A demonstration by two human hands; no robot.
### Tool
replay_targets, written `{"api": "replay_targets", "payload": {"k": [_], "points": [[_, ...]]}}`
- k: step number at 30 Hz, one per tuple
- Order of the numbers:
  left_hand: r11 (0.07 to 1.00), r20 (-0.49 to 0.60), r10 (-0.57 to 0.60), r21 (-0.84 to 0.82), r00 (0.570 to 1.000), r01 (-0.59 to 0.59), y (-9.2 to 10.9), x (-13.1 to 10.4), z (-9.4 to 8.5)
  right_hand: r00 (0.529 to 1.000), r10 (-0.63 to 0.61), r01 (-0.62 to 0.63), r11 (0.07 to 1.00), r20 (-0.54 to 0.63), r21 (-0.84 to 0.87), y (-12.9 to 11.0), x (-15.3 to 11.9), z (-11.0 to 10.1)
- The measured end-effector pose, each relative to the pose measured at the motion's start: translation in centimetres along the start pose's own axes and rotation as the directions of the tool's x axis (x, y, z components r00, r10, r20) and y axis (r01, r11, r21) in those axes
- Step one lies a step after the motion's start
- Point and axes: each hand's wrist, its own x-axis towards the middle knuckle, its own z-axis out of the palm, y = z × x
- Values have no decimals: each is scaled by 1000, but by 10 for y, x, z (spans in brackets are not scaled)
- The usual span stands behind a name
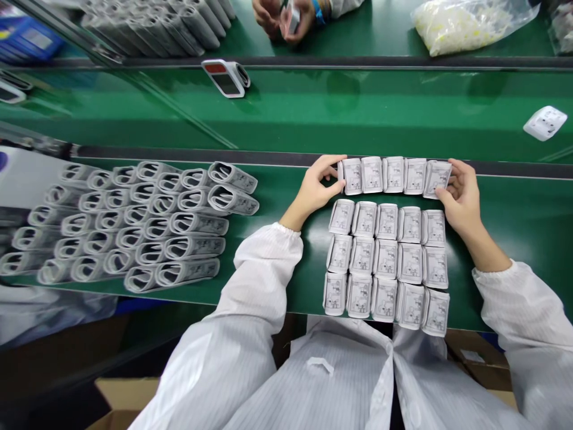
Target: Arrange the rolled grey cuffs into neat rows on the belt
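Green bench (308,298), left hand (319,186) and right hand (463,194) half-open, pinching opposite row ends, apparently keeping five packets (394,175) together.

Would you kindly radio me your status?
Left hand, right hand at opposite ends of five-piece row. Three more rows alongside. Nothing lying across any.

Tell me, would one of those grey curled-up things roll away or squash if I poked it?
A grey curled-up thing would probably slide rather than roll, since its sides look flattened. It might squash a little, because its open end shows gaps inside. Those gaps hint that it's light for its size.
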Motion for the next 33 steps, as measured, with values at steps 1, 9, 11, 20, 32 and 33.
{"api": "replay_targets", "payload": {"k": [1,9,11,20,32,33], "points": [[1000,-1,1,-1,1000,-1,-1,0,0,1000,-4,4,1000,1,4,0,0,0],[1000,12,-3,10,1000,3,-6,1,1,999,34,-34,999,-8,6,-2,2,1],[1000,5,-19,5,1000,19,-7,1,1,999,34,-34,999,-9,7,-2,1,2],[995,19,101,5,995,-101,-28,1,-3,999,-37,37,998,-2,45,13,1,2],[992,3,120,46,993,-120,-24,0,-1,997,-76,77,996,-31,49,20,1,5],[992,2,117,49,993,-117,-23,0,-1,996,-78,80,995,-32,51,21,1,4]]}}
